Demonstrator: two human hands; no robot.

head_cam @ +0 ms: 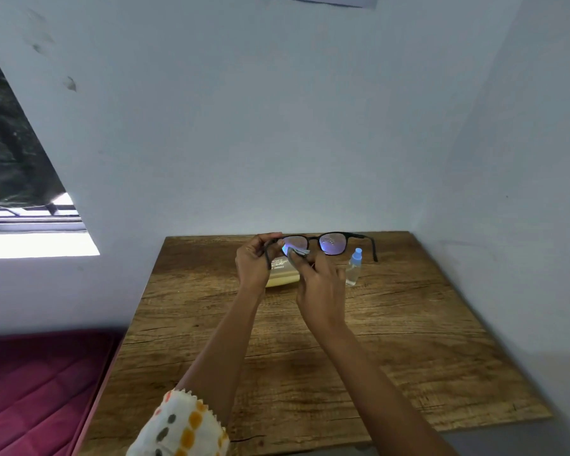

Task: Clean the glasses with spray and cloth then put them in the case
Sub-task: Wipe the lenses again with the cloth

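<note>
- Black-framed glasses (334, 243): held up, just left of the clear blue-capped spray bottle (354, 268).
- Left hand (252, 261) grips the frame end; right hand (320, 284) pinches grey cloth (298, 252) against one lens.
- Long axis left-right; temples unfolded, tips pointing downward.

Black glasses (323, 242); grey cloth (299, 252); bottle (354, 266) blue-capped; case (282, 274) seemingly yellow; sleeve (181, 426) orange-grey spotted.

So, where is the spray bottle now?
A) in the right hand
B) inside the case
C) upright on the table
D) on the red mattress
C: the spray bottle stands upright on the table, while the right hand pinches the cloth on the glasses.
</note>
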